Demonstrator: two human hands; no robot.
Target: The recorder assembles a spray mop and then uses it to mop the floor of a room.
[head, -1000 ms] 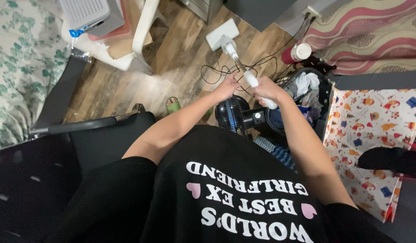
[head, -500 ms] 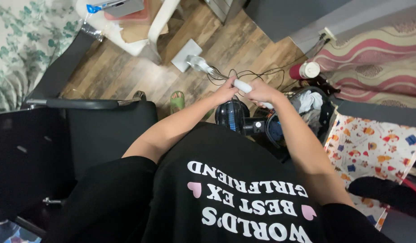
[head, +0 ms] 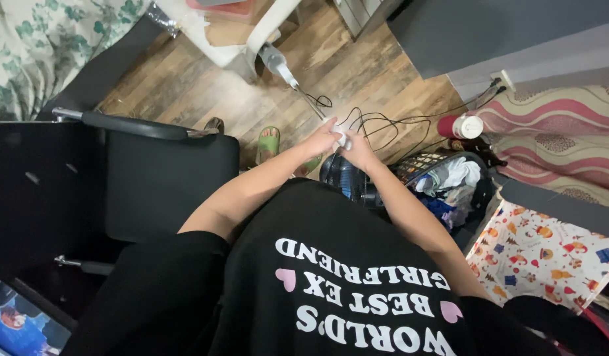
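While both hands, the left hand (head: 323,140) and right hand (head: 357,149), close together on the white handle of the mop (head: 298,82), its shaft slants far-left across the wooden floor (head: 357,66) toward the white chair (head: 252,53). This looks like a forward stroke; the next move likely calls for steering clear of the black cables (head: 377,122). Its head is hidden beneath the chair, and the grip itself is blurred.

Dim, even indoor light, soft shadows, slight motion blur, wide-angle edge distortion.
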